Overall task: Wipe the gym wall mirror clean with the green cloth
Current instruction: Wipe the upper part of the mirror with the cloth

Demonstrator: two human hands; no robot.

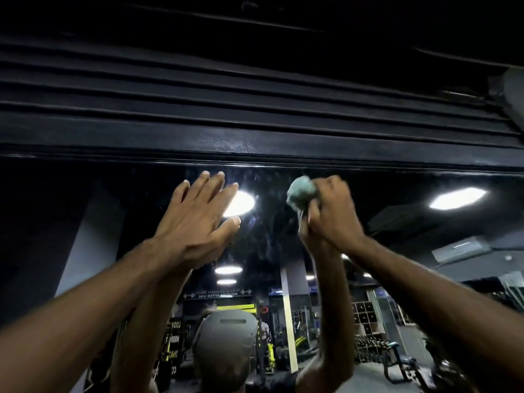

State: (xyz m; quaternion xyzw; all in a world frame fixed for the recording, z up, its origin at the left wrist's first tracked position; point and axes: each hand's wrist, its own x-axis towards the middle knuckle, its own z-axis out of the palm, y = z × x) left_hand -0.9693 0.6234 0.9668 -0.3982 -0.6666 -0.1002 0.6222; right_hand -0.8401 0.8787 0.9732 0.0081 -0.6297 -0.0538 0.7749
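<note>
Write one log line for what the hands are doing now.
right hand: grips balled green cloth near mirror top | left hand: open, fingers straight, by mirror | step: wipe upper edge

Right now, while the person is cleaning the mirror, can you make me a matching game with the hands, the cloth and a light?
Things:
1. left hand
2. right hand
3. green cloth
4. reflected light

States:
A. bunched into a ball
B. fingers straight, holding nothing
C. glowing white, far right in the mirror
D. curled round the cloth

Pairs: 1-B, 2-D, 3-A, 4-C
</note>
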